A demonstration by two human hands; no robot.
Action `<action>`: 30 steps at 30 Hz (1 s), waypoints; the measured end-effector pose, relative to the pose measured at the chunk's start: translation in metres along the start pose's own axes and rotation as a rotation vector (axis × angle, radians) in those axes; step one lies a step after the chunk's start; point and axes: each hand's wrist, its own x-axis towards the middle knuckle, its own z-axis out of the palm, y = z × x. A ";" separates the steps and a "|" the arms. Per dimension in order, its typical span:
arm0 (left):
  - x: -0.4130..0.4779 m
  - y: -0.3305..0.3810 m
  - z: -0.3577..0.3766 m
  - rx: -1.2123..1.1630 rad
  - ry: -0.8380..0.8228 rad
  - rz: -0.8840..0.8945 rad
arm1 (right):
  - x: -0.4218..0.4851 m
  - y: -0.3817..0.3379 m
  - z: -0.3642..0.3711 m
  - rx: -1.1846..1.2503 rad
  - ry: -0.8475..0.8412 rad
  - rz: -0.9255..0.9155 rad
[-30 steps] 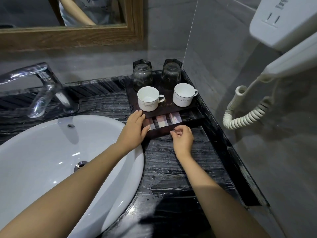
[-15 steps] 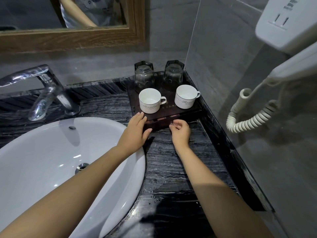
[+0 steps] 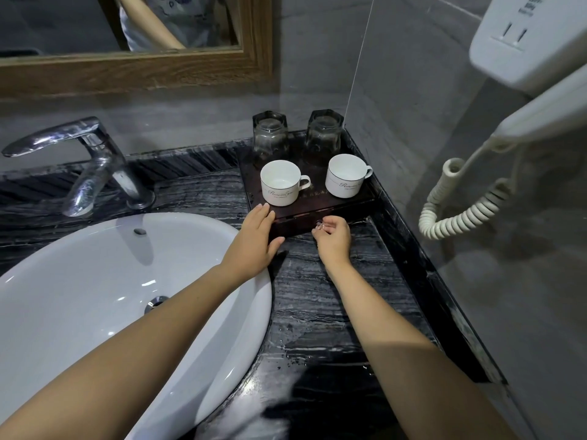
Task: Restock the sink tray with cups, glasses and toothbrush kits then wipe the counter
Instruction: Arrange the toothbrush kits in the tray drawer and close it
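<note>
A dark tray (image 3: 317, 200) sits in the counter's back right corner. On it stand two white cups (image 3: 281, 182) (image 3: 346, 176), and behind them two upturned glasses (image 3: 270, 134) (image 3: 324, 133). The tray's drawer (image 3: 298, 222) is pushed in, so the toothbrush kits are hidden. My left hand (image 3: 254, 242) lies flat against the tray's front left corner, fingers apart. My right hand (image 3: 333, 238) pinches the small clear knob (image 3: 318, 224) on the drawer front.
A white basin (image 3: 95, 296) fills the left, with a chrome tap (image 3: 92, 160) behind it. The black marble counter (image 3: 333, 312) carries water drops. A wall hair dryer (image 3: 524, 74) with a coiled cord (image 3: 460, 211) hangs on the right wall.
The drawer, open a second ago with the kits showing, has slid shut under my right hand. My left hand stayed on the tray's corner.
</note>
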 end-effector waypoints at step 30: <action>-0.132 -0.037 -0.121 0.149 -0.547 -0.474 | -0.116 -0.134 0.044 -1.266 -1.239 -0.321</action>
